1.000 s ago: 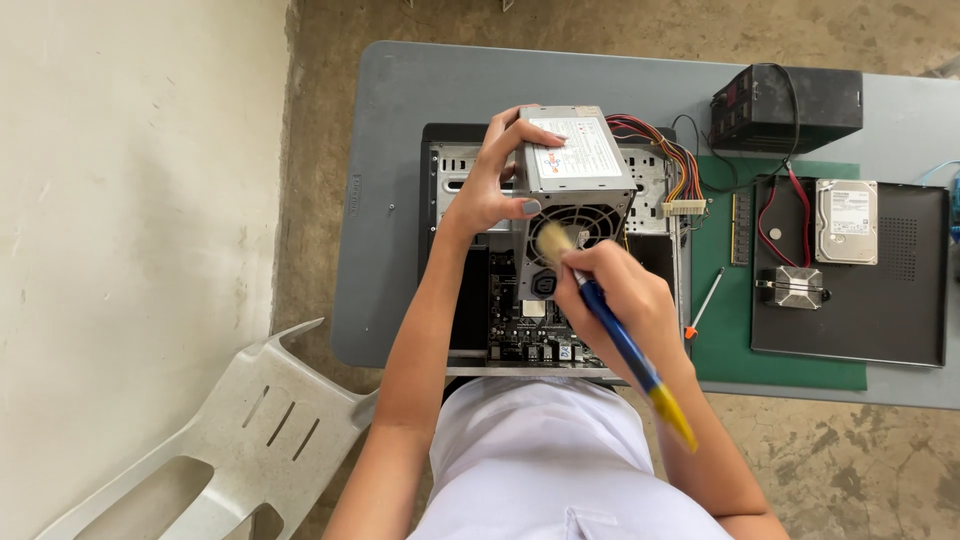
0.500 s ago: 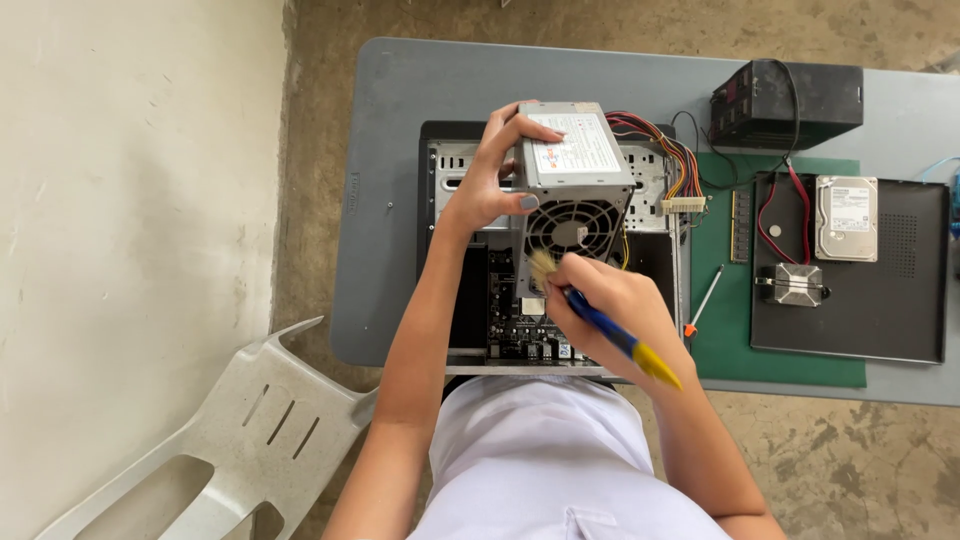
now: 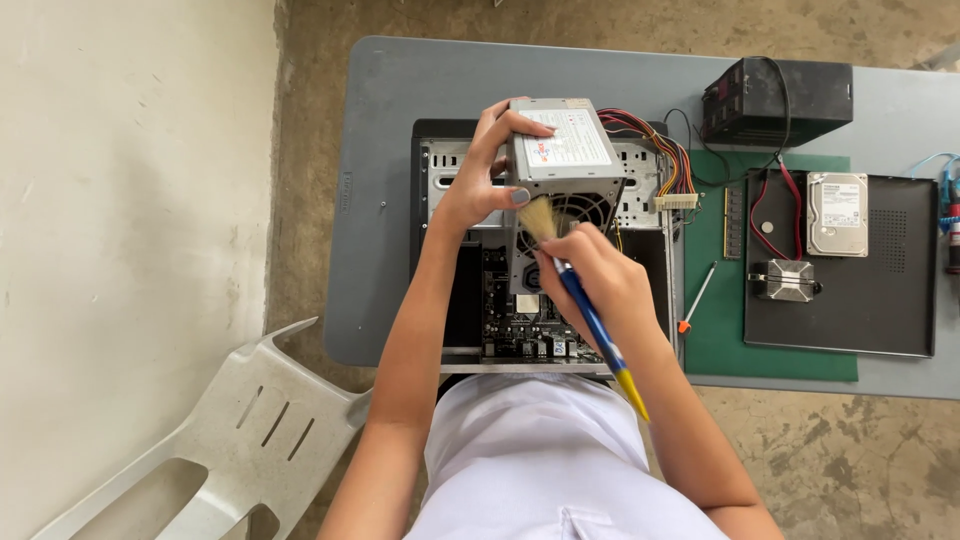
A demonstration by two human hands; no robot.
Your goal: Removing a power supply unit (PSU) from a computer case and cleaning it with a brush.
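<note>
Here, left hand (image 3: pixel 478 190) fingers grip grey power supply (image 3: pixel 562 150) above open computer case (image 3: pixel 450 240) on surface (image 3: pixel 380 200); right hand (image 3: pixel 600 280) fingers closed around blue-handled brush (image 3: pixel 590 310), bristles touching supply's fan grille.

The power supply (image 3: pixel 565 160) in the left hand (image 3: pixel 478 185) is dull grey sheet metal with a glossy paper label. The brush (image 3: pixel 585 300) in the right hand (image 3: pixel 600 285) has soft pale bristles and a glossy blue-and-yellow handle. Below both, the table (image 3: pixel 390 200) is matt grey plastic.
</note>
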